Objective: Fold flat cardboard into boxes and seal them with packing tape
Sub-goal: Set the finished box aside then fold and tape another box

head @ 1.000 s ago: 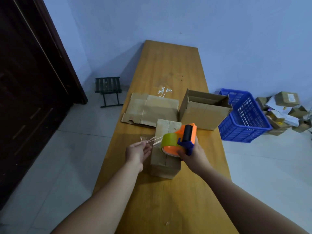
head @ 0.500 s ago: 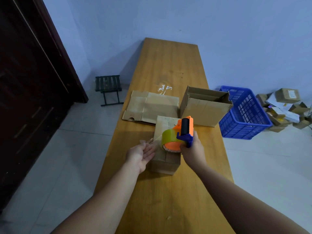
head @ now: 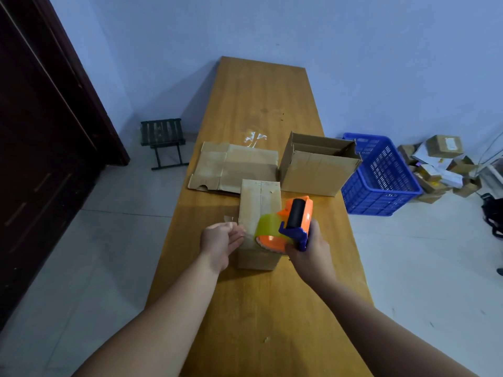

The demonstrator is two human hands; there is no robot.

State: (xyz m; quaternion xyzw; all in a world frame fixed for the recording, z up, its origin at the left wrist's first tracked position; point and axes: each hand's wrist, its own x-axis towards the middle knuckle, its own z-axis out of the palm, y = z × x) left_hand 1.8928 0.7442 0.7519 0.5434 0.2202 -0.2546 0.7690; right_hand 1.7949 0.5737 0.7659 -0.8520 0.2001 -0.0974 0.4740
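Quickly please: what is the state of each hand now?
Left hand: pinches the tape end.
Right hand: grips the tape dispenser.

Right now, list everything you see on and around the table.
long wooden table: one, tan, centre.
small closed cardboard box: one, brown, at the hands.
flattened cardboard sheet: one, brown, behind it, left.
open cardboard box: one, brown, behind, right.
orange tape dispenser: one, yellowish roll, over the small box.
crumpled clear tape scrap: one, mid-table.
blue plastic crate: one, floor right.
parcel pile: several, brown, far right.
dark folding stool: one, floor left.
hands: left hand pinches loose tape end; right hand grips dispenser.
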